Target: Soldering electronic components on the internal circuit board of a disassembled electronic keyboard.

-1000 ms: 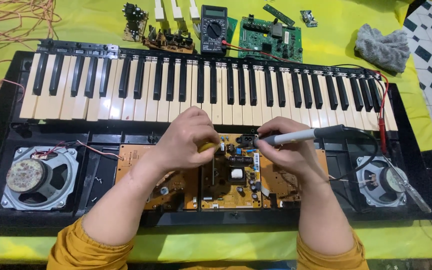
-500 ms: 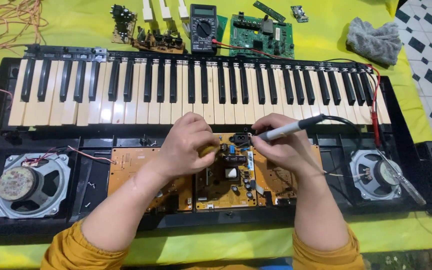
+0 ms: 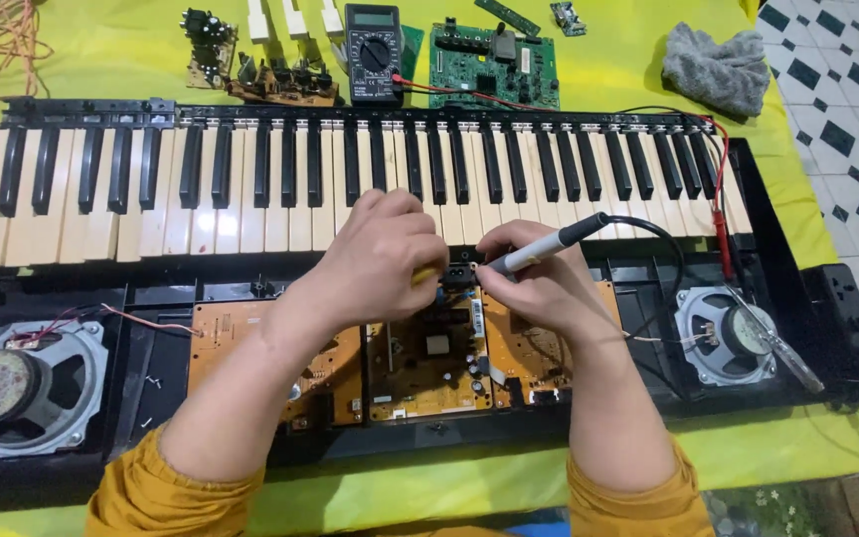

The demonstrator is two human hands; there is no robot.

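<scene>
Keyboard case (image 3: pixel 807 298) fills the middle of the frame, opened like a tray, black, holding the keys (image 3: pixel 251 189) along its upper half and the electronics below; left hand (image 3: pixel 380 261) sits at frame centre over the orange boards (image 3: pixel 429 363), fingers curled and pressed together around something small and yellow that is mostly hidden; right hand (image 3: pixel 539 283) lies just beside it, fingers pinching a grey soldering iron (image 3: pixel 544 249) like a pen, its tip down at a black part on the boards between the two hands; the iron's black cable loops to the right inside the case; one speaker (image 3: pixel 12 383) sits in the case's lower left compartment, another speaker (image 3: pixel 728 333) in the lower right, with a screwdriver (image 3: pixel 782 348) lying across it; a red probe (image 3: pixel 720 214) rests on the rightmost keys; above the case, on the yellow-green cloth (image 3: pixel 111 50), stand a multimeter (image 3: pixel 375 55) at top centre, a green board (image 3: pixel 494 65) just beside it, and a grey rag (image 3: pixel 716 70) at upper right.
</scene>
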